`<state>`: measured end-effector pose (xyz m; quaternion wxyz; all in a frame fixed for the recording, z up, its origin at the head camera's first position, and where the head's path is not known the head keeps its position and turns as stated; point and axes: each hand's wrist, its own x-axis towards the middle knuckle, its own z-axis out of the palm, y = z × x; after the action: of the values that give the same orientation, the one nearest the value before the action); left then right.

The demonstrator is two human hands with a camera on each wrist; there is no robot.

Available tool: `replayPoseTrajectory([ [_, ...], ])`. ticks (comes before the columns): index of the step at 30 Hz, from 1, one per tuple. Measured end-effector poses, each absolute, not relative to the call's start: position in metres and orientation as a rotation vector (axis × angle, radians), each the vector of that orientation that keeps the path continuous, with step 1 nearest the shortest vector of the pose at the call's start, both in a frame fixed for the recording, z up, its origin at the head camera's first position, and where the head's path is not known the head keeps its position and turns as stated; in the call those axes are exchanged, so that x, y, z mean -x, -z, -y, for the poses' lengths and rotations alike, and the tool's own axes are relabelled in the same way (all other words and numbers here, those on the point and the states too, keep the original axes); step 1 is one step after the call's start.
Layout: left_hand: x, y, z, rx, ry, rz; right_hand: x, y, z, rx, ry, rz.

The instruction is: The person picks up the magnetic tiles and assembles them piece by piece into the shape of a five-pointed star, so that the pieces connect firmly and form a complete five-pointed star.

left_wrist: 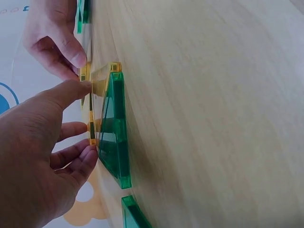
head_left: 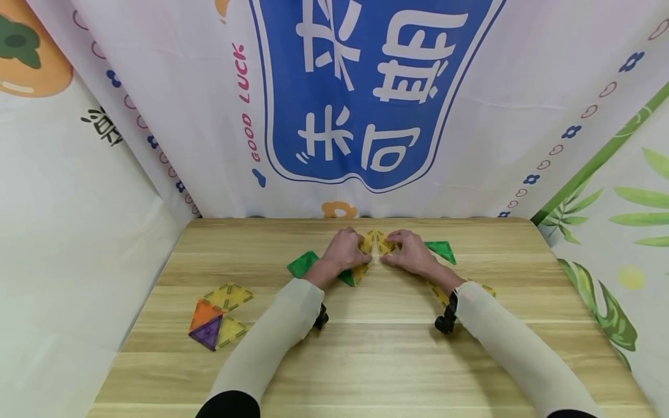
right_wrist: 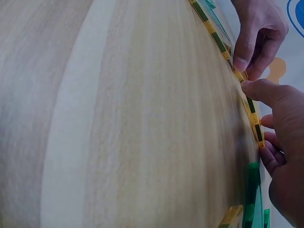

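Observation:
My left hand pinches a yellow triangular magnetic tile near the table's far edge. Facing it, my right hand grips a second yellow triangular tile between thumb and fingers. The upper ends of both tiles come close together in the head view, with a narrow gap widening below. Beside the left hand's fingers lie another yellow tile and a green tile, partly covered by that hand. In the left wrist view, a green tile lies right alongside the held yellow one.
A cluster with an orange tile, a purple tile and yellow tiles lies at left. One green tile is left of the left wrist, another right of the right hand. Yellow tiles lie partly under the right forearm.

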<state>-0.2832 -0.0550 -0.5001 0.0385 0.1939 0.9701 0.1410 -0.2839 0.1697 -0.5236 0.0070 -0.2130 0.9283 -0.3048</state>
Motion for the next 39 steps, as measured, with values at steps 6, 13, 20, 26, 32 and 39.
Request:
replayPoseTrajectory([
  [6,0.284,0.502,0.054,-0.609,-0.456,-2.943,0.284,0.526,-0.168,0.704,0.940,-2.914],
  [13,0.285,0.502,0.054,-0.612,-0.481,-2.937,0.286,0.526,-0.167,0.722,0.925,-2.896],
  [20,0.275,0.497,0.057,-0.629,-0.556,-2.937,0.282,0.515,-0.184,0.768,1.014,-2.845],
  [26,0.260,0.487,0.050,-0.763,-0.545,-2.930,0.275,0.506,-0.215,0.820,1.005,-2.842],
  [32,0.240,0.480,0.029,-0.959,-0.569,-2.834,0.266,0.499,-0.245,0.842,0.972,-2.842],
  [39,0.215,0.483,-0.002,-1.307,-0.405,-2.673,0.256,0.497,-0.269,0.829,0.887,-2.771],
])
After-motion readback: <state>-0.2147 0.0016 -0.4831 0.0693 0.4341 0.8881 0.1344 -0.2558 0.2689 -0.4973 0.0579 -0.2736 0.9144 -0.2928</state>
